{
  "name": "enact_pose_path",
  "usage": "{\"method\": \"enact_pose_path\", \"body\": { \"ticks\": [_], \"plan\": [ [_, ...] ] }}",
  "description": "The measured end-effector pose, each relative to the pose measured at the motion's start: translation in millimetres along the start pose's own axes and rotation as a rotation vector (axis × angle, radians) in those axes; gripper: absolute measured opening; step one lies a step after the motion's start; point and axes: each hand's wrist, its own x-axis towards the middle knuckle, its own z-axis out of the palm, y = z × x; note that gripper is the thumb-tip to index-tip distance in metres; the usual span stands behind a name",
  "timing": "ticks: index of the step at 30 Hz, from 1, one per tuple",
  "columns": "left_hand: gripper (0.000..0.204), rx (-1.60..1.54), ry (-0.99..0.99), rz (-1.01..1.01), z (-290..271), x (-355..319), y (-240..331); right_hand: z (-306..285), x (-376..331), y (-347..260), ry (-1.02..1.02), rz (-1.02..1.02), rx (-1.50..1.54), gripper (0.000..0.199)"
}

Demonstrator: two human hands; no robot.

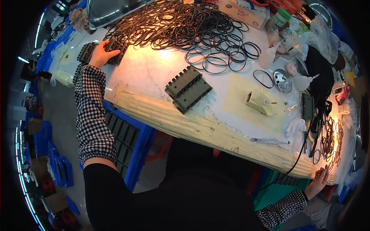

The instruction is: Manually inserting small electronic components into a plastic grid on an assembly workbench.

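Your counter (148,79): black ring heap (173,23) along far edge, dark-green ribbed blocks (122,47) at left edge, ribbed pair (189,90) toward front edge. Your left hand (101,54) clamped on left-edge blocks; right hand (317,182) well apart, at front right corner, can't tell if it's gripping.

A black-and-white checked sleeve (93,111) at nine o'clock, a matching sleeve (283,208) between four and five, a black top (162,210) at six.

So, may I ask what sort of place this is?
Probably a factory assembly workshop: a workbench heaped with dark rings, grey-green ridged pieces, and a blue crate of similar pieces below.
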Motion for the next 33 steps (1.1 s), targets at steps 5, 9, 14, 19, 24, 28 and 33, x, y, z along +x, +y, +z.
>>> {"method": "enact_pose_path", "body": {
  "ticks": [5, 9, 14, 19, 24, 28, 33],
  "plan": [
    [0.060, -0.251, 0.078, 0.031, -4.6, -45.9, 33.0, 15.8, -14.6, -37.6, -0.008, -0.087, -0.072, 0.030],
    [0.069, -0.508, -0.254, -0.039, -1.3, -113.6, 98.6, 76.7, -51.2, -108.4, -0.236, -0.300, -0.216, 0.030],
    [0.085, -0.839, -0.896, 0.098, 62.3, -171.8, 187.9, 218.5, -90.0, -175.6, -0.893, -0.721, -0.261, 0.080],
    [0.101, -0.860, -1.373, 0.189, 111.6, -185.6, 244.5, 308.4, -108.5, -185.1, -1.145, -0.820, -0.037, 0.080],
    [0.101, -0.934, -1.412, 0.204, 131.8, -185.0, 259.4, 311.8, -108.9, -170.1, -1.280, -0.753, 0.126, 0.063],
    [0.108, -0.890, -1.457, 0.203, 128.7, -178.0, 268.3, 300.1, -108.5, -158.4, -1.273, -0.587, 0.129, 0.061],
    [0.124, -0.860, -1.295, 0.614, 125.5, -173.1, 264.4, 296.7, -112.5, -144.2, -1.087, -0.464, 0.307, 0.061]
  ]
}}
